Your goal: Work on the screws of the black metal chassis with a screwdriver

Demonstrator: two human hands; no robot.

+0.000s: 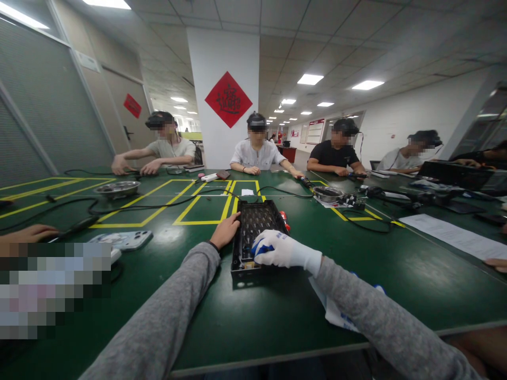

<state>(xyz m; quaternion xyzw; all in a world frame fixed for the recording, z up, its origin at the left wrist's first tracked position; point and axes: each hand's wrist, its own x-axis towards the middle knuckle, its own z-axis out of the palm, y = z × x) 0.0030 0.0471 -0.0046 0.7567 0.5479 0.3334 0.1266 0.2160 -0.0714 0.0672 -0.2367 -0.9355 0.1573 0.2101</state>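
A black case (235, 264) lies on the green table, with several small dark pieces like tool bits set in rows inside. My left hand (226, 230) is bare and holds the case's left wall, its fingers bent at the edge. Over the near right part of the case is my right hand (279, 249), in a white and blue glove. Its fingers are curled down into the case, and whatever they pinch is hidden. A small brass-coloured piece (249, 265) shows in the near end of the case. Something red (285, 220) sits against the case's right side.
A white and blue glove (343, 315) lies under my right forearm. To the left are a phone (127, 240) and a metal bowl (118, 188); another bowl (328, 194) stands far right. Black cables (186, 196) cross the table. Several co-workers sit around it. Paper (455, 237) lies right.
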